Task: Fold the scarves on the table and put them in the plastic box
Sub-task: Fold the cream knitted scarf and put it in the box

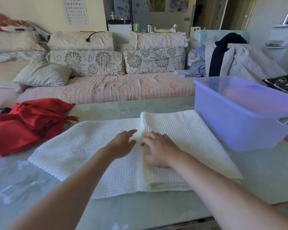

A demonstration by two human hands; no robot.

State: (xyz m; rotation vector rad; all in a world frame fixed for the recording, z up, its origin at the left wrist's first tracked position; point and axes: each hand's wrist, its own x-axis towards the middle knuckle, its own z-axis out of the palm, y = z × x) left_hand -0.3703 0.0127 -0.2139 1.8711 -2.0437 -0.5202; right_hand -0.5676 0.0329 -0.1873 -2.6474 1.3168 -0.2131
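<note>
A white knitted scarf lies flat on the table, its right part folded over into a thicker layer. My left hand rests on the single layer just left of the fold's edge, fingers straight. On the folded layer beside that edge, my right hand presses down with slightly bent fingers. A red fringed scarf sits crumpled at the table's left. The translucent blue plastic box stands open at the right, something pinkish dimly showing through its wall.
The glass-topped table has a floral pattern and its near edge runs at the bottom right. A sofa with cushions stands behind the table. Clothes are piled at the sofa's right end.
</note>
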